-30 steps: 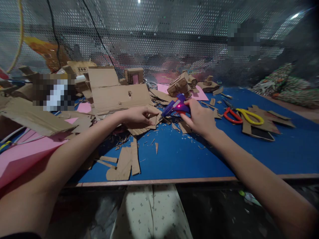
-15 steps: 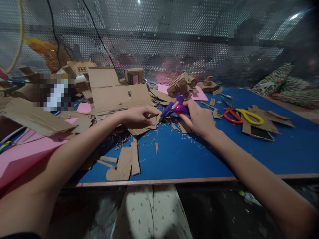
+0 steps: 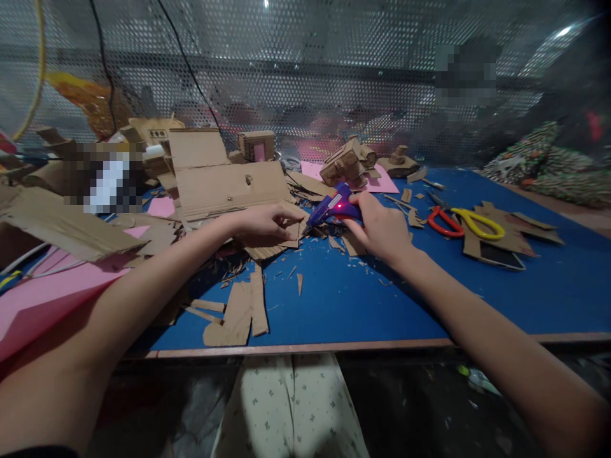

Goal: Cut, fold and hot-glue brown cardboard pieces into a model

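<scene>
My right hand (image 3: 384,226) is wrapped round a blue glue gun (image 3: 334,205) with a red light on its side. Its nozzle points down and left, close to the edge of a small cardboard piece (image 3: 301,224). That piece is between the thumb and fingers of my left hand (image 3: 267,222), which are closed on it near the nozzle. Under and behind the left hand lie larger cardboard sheets (image 3: 233,189), one with a small hole. Whether the nozzle touches the cardboard I cannot tell.
Scissors (image 3: 465,222) with a red and a yellow handle lie at right by cut cardboard (image 3: 518,222) and a dark flat phone-like object (image 3: 499,256). Cardboard strips (image 3: 237,315) lie near the front edge. Pink sheets (image 3: 57,292) lie at left. A perforated metal panel (image 3: 305,76) stands behind.
The glue gun has tilted and shifted very slightly left at its nozzle. My left hand and the cardboard piece look unchanged.
</scene>
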`<state>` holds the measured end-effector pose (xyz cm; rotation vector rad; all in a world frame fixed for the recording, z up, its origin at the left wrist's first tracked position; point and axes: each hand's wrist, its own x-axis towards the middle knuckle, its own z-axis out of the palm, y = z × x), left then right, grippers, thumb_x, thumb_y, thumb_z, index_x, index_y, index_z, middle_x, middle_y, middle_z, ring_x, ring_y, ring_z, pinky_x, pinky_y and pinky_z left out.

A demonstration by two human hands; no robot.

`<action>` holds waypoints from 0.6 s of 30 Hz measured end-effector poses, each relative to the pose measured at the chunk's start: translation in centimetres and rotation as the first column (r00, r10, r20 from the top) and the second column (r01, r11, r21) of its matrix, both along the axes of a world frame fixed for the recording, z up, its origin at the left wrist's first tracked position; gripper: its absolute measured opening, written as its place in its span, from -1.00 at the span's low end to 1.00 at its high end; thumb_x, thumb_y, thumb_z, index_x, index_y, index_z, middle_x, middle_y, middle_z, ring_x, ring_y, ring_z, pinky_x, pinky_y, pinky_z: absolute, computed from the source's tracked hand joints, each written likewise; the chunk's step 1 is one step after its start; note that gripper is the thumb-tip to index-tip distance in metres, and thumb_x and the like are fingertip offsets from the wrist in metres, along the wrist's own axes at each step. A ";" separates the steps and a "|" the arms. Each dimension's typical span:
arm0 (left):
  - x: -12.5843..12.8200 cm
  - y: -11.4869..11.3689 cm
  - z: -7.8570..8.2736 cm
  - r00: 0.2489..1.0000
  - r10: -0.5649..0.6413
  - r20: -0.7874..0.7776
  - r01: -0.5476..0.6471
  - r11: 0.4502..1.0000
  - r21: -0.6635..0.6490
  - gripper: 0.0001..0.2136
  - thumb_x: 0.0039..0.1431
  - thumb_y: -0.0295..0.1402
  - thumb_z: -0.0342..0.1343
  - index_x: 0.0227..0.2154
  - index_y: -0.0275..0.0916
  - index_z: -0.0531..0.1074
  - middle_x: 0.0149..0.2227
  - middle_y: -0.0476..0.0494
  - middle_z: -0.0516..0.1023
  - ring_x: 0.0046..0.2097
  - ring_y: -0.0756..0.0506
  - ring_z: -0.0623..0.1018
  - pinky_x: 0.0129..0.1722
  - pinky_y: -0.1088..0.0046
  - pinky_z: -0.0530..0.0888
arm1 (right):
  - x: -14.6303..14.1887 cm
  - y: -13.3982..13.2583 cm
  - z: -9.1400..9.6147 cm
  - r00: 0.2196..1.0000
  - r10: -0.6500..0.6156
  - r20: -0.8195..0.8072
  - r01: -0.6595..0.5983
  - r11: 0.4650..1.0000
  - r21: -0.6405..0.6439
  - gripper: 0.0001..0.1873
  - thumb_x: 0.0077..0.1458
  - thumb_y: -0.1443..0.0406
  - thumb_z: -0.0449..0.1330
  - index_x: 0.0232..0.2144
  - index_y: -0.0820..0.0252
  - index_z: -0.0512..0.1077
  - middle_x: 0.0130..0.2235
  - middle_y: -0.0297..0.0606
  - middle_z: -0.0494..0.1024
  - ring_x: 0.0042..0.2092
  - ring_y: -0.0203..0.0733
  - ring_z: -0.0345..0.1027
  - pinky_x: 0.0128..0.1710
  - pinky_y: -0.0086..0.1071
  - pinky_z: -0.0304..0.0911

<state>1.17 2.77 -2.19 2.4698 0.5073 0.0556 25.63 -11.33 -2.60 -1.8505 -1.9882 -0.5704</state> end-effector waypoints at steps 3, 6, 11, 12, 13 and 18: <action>0.0 -0.2 0.1 0.999 0.027 -0.020 -0.026 0.998 0.052 -0.53 0.08 -0.15 0.14 0.07 -0.13 0.43 -0.16 -0.11 0.53 -0.12 -0.12 0.43 -0.09 0.39 0.33 | 0.0 0.0 0.0 1.000 -0.001 -0.003 0.001 1.000 -0.007 -0.64 0.19 0.16 0.03 -0.04 0.22 0.31 -0.11 0.00 0.53 -0.34 -0.05 0.37 -0.43 -0.31 0.02; 0.0 -0.2 0.2 1.000 0.014 -0.019 -0.012 0.998 0.067 -0.57 0.08 -0.17 0.14 0.02 -0.14 0.47 -0.18 -0.12 0.53 -0.13 -0.12 0.43 -0.09 0.39 0.33 | 0.0 0.0 0.0 1.000 -0.003 -0.004 0.003 1.000 -0.016 -0.64 0.19 0.17 0.03 -0.03 0.23 0.31 -0.10 0.00 0.53 -0.33 -0.04 0.38 -0.42 -0.31 0.03; 0.0 -0.2 0.2 1.000 0.008 -0.001 -0.008 0.996 0.086 -0.58 0.08 -0.16 0.15 0.01 -0.16 0.48 -0.16 -0.13 0.52 -0.12 -0.13 0.44 -0.09 0.38 0.33 | 0.0 0.0 0.2 1.000 -0.022 -0.001 0.022 0.999 -0.031 -0.65 0.20 0.17 0.03 -0.03 0.23 0.31 -0.08 -0.01 0.53 -0.31 -0.03 0.39 -0.42 -0.31 0.03; 0.0 -0.2 0.2 1.000 0.012 -0.007 -0.011 0.996 0.084 -0.56 0.08 -0.15 0.14 0.03 -0.15 0.46 -0.14 -0.12 0.52 -0.12 -0.13 0.44 -0.08 0.38 0.33 | 0.0 0.0 0.2 1.000 -0.025 0.000 0.025 0.999 -0.030 -0.65 0.20 0.17 0.03 -0.03 0.22 0.31 -0.08 -0.01 0.53 -0.31 -0.03 0.40 -0.42 -0.31 0.03; 0.0 -0.3 0.1 1.000 0.019 -0.016 -0.018 0.997 0.081 -0.54 0.09 -0.14 0.14 0.06 -0.14 0.45 -0.13 -0.11 0.52 -0.11 -0.13 0.44 -0.08 0.39 0.33 | 0.0 0.0 0.2 1.000 -0.027 0.000 0.026 0.999 -0.028 -0.65 0.20 0.16 0.03 -0.03 0.22 0.31 -0.08 0.00 0.53 -0.31 -0.03 0.40 -0.42 -0.31 0.04; -0.2 -0.3 0.0 0.998 0.056 -0.028 -0.054 0.996 0.070 -0.44 0.09 -0.12 0.14 0.18 -0.10 0.34 -0.11 -0.12 0.53 -0.11 -0.12 0.44 -0.08 0.39 0.33 | 0.2 0.1 0.2 1.000 -0.017 -0.001 0.017 1.000 0.000 -0.64 0.20 0.15 0.02 -0.04 0.23 0.31 -0.10 -0.01 0.54 -0.30 -0.02 0.40 -0.42 -0.31 0.06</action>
